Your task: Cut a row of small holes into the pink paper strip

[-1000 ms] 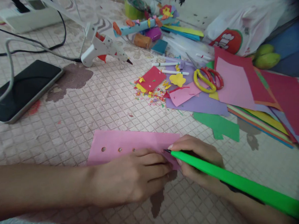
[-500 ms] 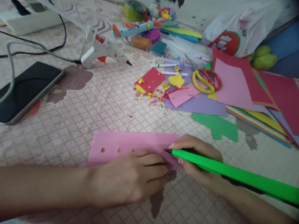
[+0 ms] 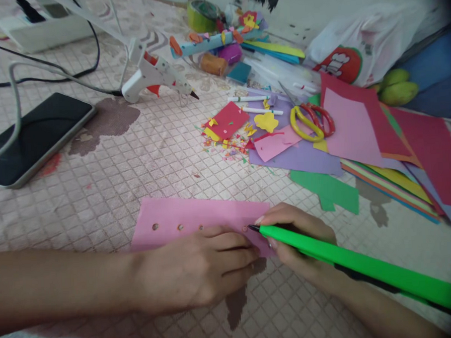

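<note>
A pink strip of paper (image 3: 197, 209) lies on the cloth, with several small holes in a row along it. Flat on the strip rests my left hand (image 3: 200, 271), palm down, its fingers stretched out towards the right end. My right hand (image 3: 300, 230) grips a green pen (image 3: 328, 252) with a dark pointed tip. The tip touches or hovers just over the paper beside a small round mark, close to my left fingertips; I cannot tell which. Part of the strip is hidden under my left hand.
Scissors (image 3: 311, 121), coloured paper sheets (image 3: 359, 126) and scraps lie at the right. A white glue gun (image 3: 156, 74) with its cord stands behind, left of centre. A phone (image 3: 38, 133), cables and a power strip (image 3: 48, 32) are at the left.
</note>
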Available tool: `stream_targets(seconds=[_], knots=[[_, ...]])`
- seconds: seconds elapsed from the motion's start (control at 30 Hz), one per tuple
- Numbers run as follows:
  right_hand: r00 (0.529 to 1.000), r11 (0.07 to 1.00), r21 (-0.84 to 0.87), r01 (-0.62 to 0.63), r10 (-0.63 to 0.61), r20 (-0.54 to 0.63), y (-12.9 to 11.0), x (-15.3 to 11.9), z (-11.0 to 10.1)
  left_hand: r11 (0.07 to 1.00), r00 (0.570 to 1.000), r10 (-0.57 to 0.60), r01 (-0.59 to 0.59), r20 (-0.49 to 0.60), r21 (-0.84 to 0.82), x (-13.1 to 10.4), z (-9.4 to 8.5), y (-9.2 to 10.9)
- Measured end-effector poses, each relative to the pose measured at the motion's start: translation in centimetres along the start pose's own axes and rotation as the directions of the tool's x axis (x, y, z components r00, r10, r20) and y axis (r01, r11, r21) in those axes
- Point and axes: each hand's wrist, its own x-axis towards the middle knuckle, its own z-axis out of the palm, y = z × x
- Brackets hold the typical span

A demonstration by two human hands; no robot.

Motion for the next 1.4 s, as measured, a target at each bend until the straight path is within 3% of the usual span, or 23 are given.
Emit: stream_targets(seconds=[0.37, 0.53, 0.67, 1.4], knots=[[0.998, 0.999, -0.017, 0.049, -0.048, 0.044, -0.03, -0.13, 0.08, 1.0, 1.0, 0.005, -0.005, 0.01, 0.003, 0.1, -0.05, 0.06], [0.999, 0.999, -0.029, -0.026, 0.025, -0.033, -0.51, 0.38, -0.45, 1.0, 1.0, -0.003, 0.003, -0.023, -0.015, 0.07, -0.03, 0.08], [0.999, 0.999, -0.038, -0.023, 0.025, 0.03, -0.59, 0.31, -0.5, 1.0, 0.999, 0.002, -0.002, -0.044, -0.003, 0.02, 0.16, 0.08], [1.0, 1.0, -0.005, -0.019, 0.019, 0.01, -0.37, 0.0, -0.08, 1.0, 1.0, 0.01, -0.009, -0.007, 0.026, 0.03, 0.09, -0.01]])
